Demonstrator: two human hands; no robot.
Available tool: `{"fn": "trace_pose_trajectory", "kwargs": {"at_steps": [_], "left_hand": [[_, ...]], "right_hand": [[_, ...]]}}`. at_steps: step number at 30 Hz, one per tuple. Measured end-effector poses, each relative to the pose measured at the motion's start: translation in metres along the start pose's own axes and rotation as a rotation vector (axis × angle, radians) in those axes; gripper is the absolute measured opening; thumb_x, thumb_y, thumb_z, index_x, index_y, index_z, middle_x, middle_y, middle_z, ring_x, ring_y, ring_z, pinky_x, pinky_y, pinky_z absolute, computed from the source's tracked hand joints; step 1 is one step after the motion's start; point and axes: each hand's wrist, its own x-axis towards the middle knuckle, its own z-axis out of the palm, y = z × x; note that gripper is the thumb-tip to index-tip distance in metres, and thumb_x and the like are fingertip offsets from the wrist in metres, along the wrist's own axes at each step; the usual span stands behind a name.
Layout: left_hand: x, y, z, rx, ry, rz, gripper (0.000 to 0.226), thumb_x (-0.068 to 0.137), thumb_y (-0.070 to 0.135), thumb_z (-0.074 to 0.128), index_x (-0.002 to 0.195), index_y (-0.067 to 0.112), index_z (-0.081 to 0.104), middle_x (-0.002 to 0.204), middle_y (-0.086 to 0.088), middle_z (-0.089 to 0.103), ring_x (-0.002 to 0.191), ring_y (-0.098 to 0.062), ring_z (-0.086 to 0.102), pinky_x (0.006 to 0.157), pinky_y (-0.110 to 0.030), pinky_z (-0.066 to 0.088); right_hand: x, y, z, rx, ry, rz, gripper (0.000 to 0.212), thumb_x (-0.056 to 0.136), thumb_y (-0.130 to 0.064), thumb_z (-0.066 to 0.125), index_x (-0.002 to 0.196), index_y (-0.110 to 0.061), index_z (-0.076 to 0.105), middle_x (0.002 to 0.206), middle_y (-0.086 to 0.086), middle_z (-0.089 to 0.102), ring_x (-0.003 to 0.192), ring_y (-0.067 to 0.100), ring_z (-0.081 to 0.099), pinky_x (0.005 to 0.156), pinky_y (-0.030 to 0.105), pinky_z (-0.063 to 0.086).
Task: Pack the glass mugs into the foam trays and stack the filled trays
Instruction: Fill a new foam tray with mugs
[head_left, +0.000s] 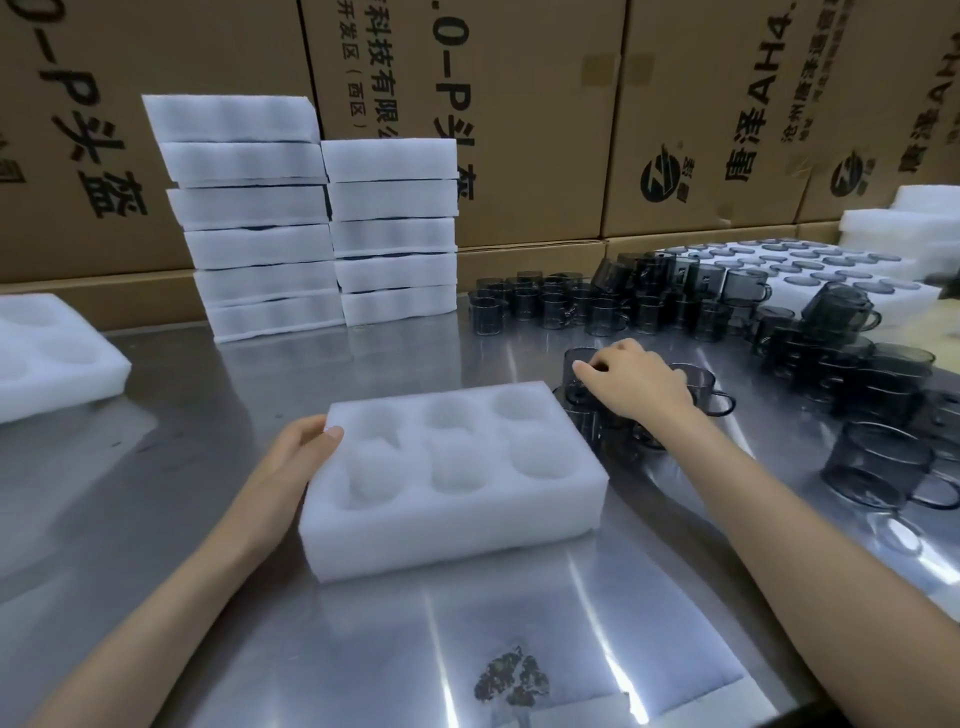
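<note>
While the left hand (298, 457) grips the white six-pocket foam tray (452, 480) by its left edge, long axis crosswise, bare steel table (519, 623) lies nearer; right hand (636, 382) pinches a smoky glass mug (579, 364) beside the tray's right end.

Steel tabletop (218, 519) with an empty six-pocket tray (457, 530) at centre. Left hand (296, 452) gripping its left end, thumb on the rim. Right hand (636, 387) resting on dark mugs (587, 410) just right of it, fingers (587, 370) curled over one rim. Stacks (322, 234) behind.
</note>
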Motion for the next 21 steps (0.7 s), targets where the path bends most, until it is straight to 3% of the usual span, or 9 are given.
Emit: {"fn": "trace_pose_trajectory", "kwargs": {"at_steps": [3, 5, 8, 10, 12, 15, 17, 19, 21], "left_hand": [[0.003, 0.001, -0.004, -0.033, -0.042, -0.046, 0.024, 0.095, 0.024, 0.05, 0.115, 0.014, 0.059, 0.109, -0.007, 0.067, 0.099, -0.022, 0.064, 0.084, -0.04, 0.05], [0.004, 0.002, -0.006, -0.032, -0.082, -0.041, 0.027, 0.092, 0.019, 0.055, 0.118, 0.012, 0.057, 0.118, -0.014, 0.061, 0.105, -0.028, 0.061, 0.093, -0.047, 0.046], [0.0, 0.004, -0.006, -0.023, -0.056, -0.02, 0.056, 0.071, 0.027, 0.055, 0.127, 0.02, 0.05, 0.127, 0.002, 0.053, 0.112, -0.011, 0.054, 0.095, -0.033, 0.042], [-0.002, 0.007, -0.005, -0.009, -0.063, -0.011, 0.069, 0.065, 0.028, 0.048, 0.134, 0.026, 0.041, 0.132, 0.008, 0.045, 0.115, -0.004, 0.048, 0.095, -0.026, 0.038], [-0.004, 0.009, -0.004, -0.009, -0.069, 0.008, 0.073, 0.063, 0.026, 0.046, 0.136, 0.03, 0.037, 0.137, 0.007, 0.041, 0.124, -0.008, 0.042, 0.104, -0.03, 0.033], [-0.004, 0.01, -0.003, -0.012, -0.071, 0.019, 0.072, 0.062, 0.023, 0.045, 0.133, 0.028, 0.039, 0.137, 0.001, 0.043, 0.128, -0.014, 0.04, 0.112, -0.038, 0.029], [-0.006, 0.011, -0.002, -0.02, -0.08, 0.03, 0.07, 0.062, 0.023, 0.044, 0.132, 0.027, 0.04, 0.127, 0.006, 0.049, 0.115, -0.002, 0.049, 0.102, -0.025, 0.039], [-0.007, 0.012, -0.002, -0.013, -0.083, 0.04, 0.069, 0.062, 0.024, 0.044, 0.131, 0.026, 0.04, 0.114, 0.018, 0.049, 0.096, 0.014, 0.052, 0.081, -0.011, 0.042], [-0.007, 0.012, 0.0, -0.003, -0.08, 0.041, 0.069, 0.063, 0.025, 0.044, 0.132, 0.025, 0.04, 0.112, 0.021, 0.048, 0.098, 0.01, 0.051, 0.08, -0.013, 0.04]], "right_hand": [[-0.002, -0.01, 0.003, 0.117, 0.039, -0.084, 0.04, 0.097, -0.049, 0.032, 0.091, -0.023, 0.062, 0.103, 0.0, 0.061, 0.1, 0.028, 0.059, 0.088, 0.046, 0.046], [-0.004, -0.012, 0.003, 0.248, 0.096, -0.148, 0.041, 0.099, -0.041, 0.03, 0.095, -0.017, 0.063, 0.095, 0.0, 0.065, 0.092, 0.024, 0.06, 0.077, 0.037, 0.047], [-0.01, -0.011, -0.007, 0.517, 0.296, -0.198, 0.037, 0.099, -0.031, 0.03, 0.103, -0.024, 0.067, 0.1, -0.013, 0.063, 0.097, 0.01, 0.055, 0.079, 0.032, 0.043], [-0.016, -0.007, -0.015, 0.658, 0.45, -0.226, 0.036, 0.098, -0.029, 0.033, 0.096, -0.027, 0.068, 0.094, -0.015, 0.066, 0.098, 0.01, 0.056, 0.08, 0.032, 0.043], [-0.024, -0.002, -0.02, 0.633, 0.498, -0.273, 0.031, 0.095, -0.029, 0.039, 0.082, -0.03, 0.067, 0.083, -0.016, 0.066, 0.092, 0.012, 0.053, 0.077, 0.033, 0.041], [-0.032, 0.0, -0.02, 0.444, 0.288, -0.377, 0.024, 0.09, -0.034, 0.051, 0.071, -0.034, 0.066, 0.077, -0.015, 0.062, 0.089, 0.014, 0.047, 0.07, 0.034, 0.04], [-0.033, -0.002, -0.019, 0.325, 0.108, -0.441, 0.018, 0.086, -0.041, 0.055, 0.073, -0.037, 0.067, 0.086, -0.015, 0.063, 0.094, 0.017, 0.046, 0.078, 0.038, 0.043], [-0.035, -0.005, -0.016, 0.21, -0.038, -0.485, 0.011, 0.083, -0.047, 0.057, 0.076, -0.043, 0.065, 0.093, -0.02, 0.061, 0.098, 0.017, 0.04, 0.086, 0.041, 0.042], [-0.037, -0.008, -0.012, 0.125, -0.094, -0.512, 0.008, 0.083, -0.046, 0.059, 0.077, -0.042, 0.063, 0.09, -0.024, 0.059, 0.093, 0.013, 0.034, 0.087, 0.042, 0.041]]}}
